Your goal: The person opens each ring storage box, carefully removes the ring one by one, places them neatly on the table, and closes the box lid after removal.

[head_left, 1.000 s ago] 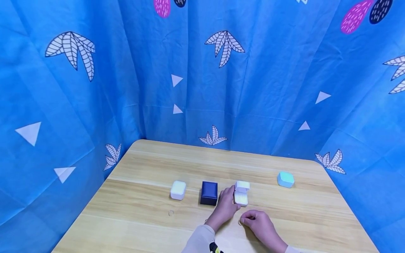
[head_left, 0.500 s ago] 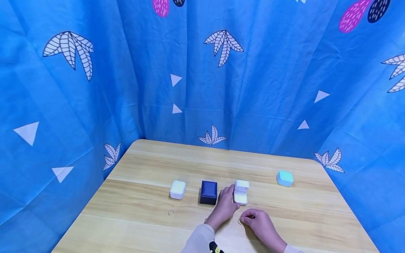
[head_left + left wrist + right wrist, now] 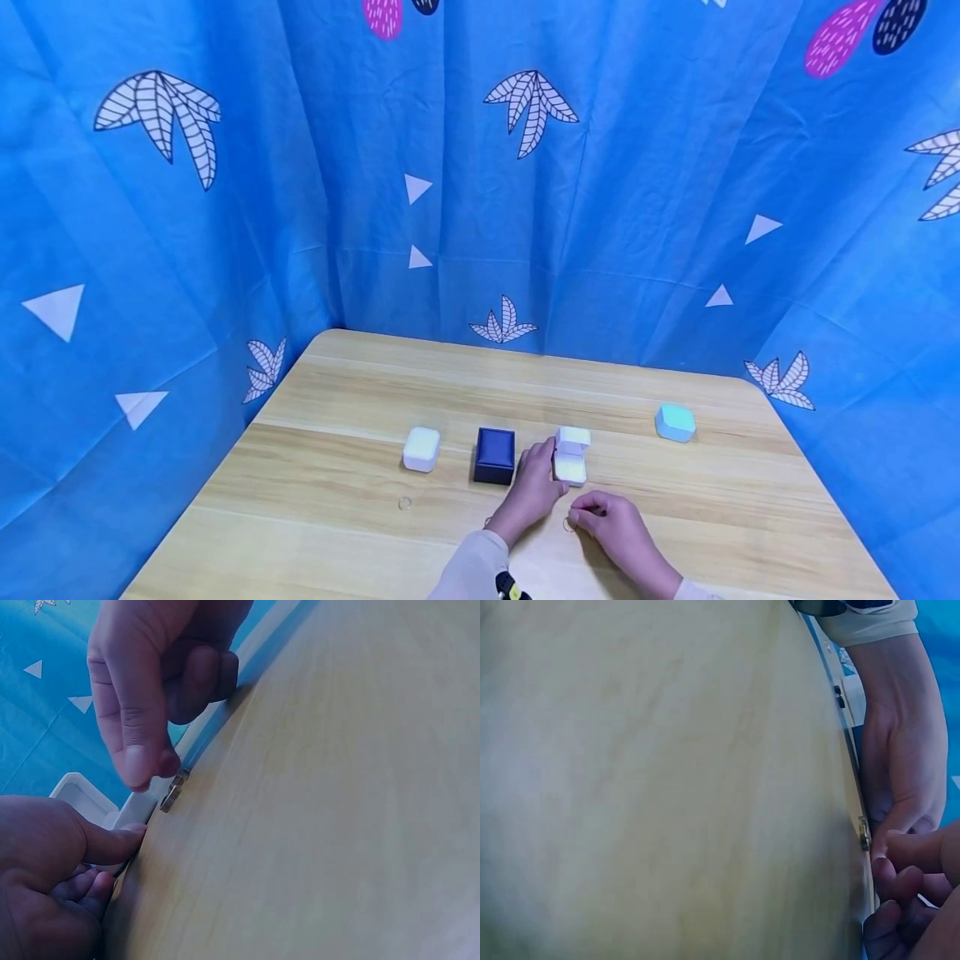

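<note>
A white ring box (image 3: 571, 467) stands with its lid raised, right of the middle of the table. My left hand (image 3: 530, 486) holds it from the left side, thumb at the front corner. Close in front of the box, my right hand (image 3: 617, 531) pinches a gold-coloured ring (image 3: 569, 524) between thumb and fingertips. In the left wrist view the ring (image 3: 174, 791) hangs edge-on below the right fingertips, close over the table. The right wrist view shows this ring (image 3: 865, 834) beside both hands.
Left of the hands stand a closed dark blue box (image 3: 495, 456) and a closed white box (image 3: 422, 449). Another ring (image 3: 405, 503) lies in front of them. A small loop (image 3: 487, 522) shows beside my left wrist. A mint-green box (image 3: 676, 422) stands back right; a blue curtain (image 3: 420, 308) surrounds the table.
</note>
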Tool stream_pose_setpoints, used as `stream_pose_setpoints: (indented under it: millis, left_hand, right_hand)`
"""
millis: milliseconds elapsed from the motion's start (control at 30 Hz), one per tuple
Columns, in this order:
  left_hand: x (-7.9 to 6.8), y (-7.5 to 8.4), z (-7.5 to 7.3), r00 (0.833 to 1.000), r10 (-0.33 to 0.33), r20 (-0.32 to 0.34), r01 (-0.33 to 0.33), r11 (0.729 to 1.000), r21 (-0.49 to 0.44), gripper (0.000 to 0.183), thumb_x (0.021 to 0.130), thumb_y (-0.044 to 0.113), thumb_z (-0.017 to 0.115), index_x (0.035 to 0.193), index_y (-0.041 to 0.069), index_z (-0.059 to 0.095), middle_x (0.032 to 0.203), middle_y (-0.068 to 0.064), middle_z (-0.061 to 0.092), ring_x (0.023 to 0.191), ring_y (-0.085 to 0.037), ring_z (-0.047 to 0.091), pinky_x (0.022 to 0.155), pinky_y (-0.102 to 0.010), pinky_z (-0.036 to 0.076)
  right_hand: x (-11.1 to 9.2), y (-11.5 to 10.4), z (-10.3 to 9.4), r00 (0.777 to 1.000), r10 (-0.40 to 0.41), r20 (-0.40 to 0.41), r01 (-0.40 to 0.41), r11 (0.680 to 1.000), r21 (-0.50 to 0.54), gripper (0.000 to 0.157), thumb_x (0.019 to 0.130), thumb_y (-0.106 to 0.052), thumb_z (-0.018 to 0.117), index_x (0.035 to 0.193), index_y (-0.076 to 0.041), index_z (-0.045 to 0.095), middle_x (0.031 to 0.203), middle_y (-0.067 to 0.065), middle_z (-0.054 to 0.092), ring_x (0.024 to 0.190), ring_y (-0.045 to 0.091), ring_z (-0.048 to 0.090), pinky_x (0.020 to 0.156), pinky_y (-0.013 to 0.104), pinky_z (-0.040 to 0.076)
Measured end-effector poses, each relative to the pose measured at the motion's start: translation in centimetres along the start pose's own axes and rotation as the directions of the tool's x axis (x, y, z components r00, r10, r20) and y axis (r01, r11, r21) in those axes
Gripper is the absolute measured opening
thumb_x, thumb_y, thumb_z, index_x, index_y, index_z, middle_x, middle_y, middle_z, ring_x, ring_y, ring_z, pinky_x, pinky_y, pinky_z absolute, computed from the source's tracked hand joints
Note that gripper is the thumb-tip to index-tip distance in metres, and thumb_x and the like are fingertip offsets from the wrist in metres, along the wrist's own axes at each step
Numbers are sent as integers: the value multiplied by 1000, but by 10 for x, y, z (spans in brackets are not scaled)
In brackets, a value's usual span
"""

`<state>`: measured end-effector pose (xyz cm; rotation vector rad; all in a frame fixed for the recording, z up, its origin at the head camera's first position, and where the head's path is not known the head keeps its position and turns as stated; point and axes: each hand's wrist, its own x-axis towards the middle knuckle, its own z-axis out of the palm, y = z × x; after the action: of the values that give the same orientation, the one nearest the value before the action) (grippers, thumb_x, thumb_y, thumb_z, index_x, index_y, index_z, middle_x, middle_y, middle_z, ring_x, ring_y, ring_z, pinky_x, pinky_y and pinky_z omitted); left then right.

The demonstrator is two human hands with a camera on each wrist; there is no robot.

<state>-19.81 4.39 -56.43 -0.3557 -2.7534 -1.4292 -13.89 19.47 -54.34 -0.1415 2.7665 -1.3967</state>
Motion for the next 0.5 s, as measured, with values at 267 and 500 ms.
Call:
stream_pose_setpoints:
  millis: [267, 500]
  left_hand:
    - [-1, 1, 0, 1000, 0, -1, 0, 1000, -2, 81, 79, 2, 80, 151, 6, 43, 135, -13, 58, 124, -31, 51, 110, -48, 44]
    - [-1, 2, -2, 1000, 15, 3, -15, 1000, -1, 80, 79, 2, 80, 150, 5, 43, 134, -13, 58, 123, -31, 50, 109, -49, 44]
  right_hand:
    - [11, -7, -10, 995, 23, -98, -21, 999, 24, 8, 87, -13, 77, 95, -13, 77, 93, -1, 75, 72, 6, 58, 67, 21, 49]
    - [28, -15, -28, 992, -17, -127, 12, 999, -36, 15, 91, -21, 74, 104, -15, 76, 104, 2, 73, 69, 10, 54, 64, 23, 47]
